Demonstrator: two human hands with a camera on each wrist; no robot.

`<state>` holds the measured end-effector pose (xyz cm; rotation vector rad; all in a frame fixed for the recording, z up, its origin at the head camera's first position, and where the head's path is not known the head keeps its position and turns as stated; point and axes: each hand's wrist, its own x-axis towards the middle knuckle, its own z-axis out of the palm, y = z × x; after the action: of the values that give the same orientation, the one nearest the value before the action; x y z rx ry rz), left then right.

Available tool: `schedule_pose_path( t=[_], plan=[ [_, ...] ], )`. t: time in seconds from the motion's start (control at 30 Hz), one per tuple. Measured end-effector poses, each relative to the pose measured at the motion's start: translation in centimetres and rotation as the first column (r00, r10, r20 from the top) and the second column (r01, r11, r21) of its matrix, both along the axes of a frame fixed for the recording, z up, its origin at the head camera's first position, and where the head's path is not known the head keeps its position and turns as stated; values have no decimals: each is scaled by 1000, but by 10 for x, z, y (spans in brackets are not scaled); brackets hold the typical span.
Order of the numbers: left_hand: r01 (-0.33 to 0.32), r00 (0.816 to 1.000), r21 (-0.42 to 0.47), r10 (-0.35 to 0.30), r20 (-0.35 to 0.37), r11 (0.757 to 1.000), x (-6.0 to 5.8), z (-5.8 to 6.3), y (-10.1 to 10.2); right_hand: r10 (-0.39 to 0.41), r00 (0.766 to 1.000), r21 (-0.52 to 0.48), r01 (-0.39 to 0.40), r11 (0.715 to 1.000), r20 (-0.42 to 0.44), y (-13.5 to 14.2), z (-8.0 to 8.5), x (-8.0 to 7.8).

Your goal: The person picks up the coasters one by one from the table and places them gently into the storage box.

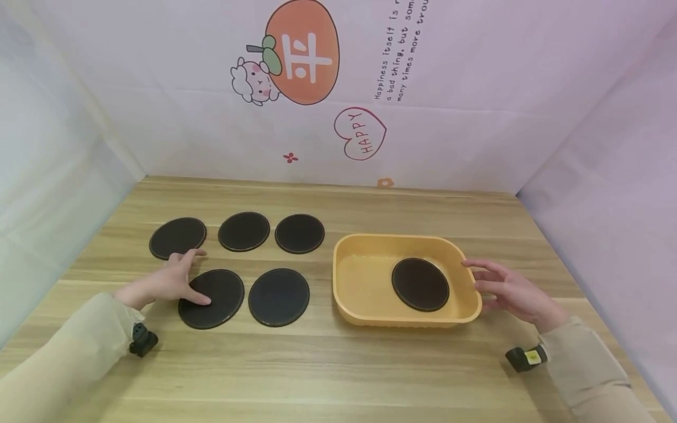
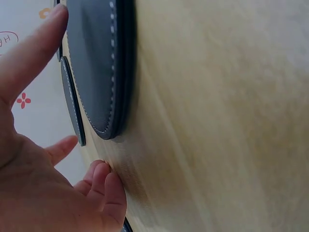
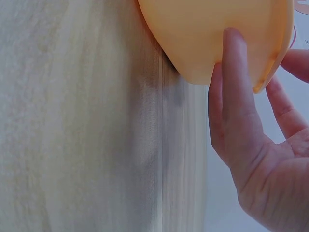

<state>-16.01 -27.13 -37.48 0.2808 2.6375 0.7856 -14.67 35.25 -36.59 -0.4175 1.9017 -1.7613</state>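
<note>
My left hand (image 1: 171, 281) reaches over a black round coaster (image 1: 218, 308) at the front left, thumb over its face and fingers spread behind it. In the left wrist view the thumb crosses a coaster (image 2: 94, 63) with white edge stitching, while the other fingertips (image 2: 113, 193) are low by the wooden table. Whether the thumb presses on it I cannot tell. My right hand (image 1: 510, 291) is at the right end of a yellow plastic basin (image 1: 365, 276), its fingers extended along the rim and outer wall. Inside the basin lies one black coaster (image 1: 420, 284).
Several more coasters lie flat: one at the far left (image 1: 177, 237), two along the back (image 1: 244, 231) (image 1: 299, 234), and one between the left hand's coaster and the basin (image 1: 278, 297). A printed cloth (image 1: 449, 141) hangs behind the wooden table (image 1: 328, 370), with pale cloth at both sides.
</note>
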Motion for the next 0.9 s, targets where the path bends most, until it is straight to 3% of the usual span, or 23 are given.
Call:
schedule_pose_path(
  t=[0.37,0.67,0.9],
  plan=[
    [50,999,3,-49,-20,999,4,1,5,14,1000,-31,-14,999,11,1,-2,-2],
    [112,991,-54,-116,-73,992,9,2,12,20,1000,-43,-20,999,19,-1,-1,-1],
    [104,991,-76,-109,-71,992,9,2,17,7,1000,-22,-6,1000,16,-2,-1,-1]
  ],
)
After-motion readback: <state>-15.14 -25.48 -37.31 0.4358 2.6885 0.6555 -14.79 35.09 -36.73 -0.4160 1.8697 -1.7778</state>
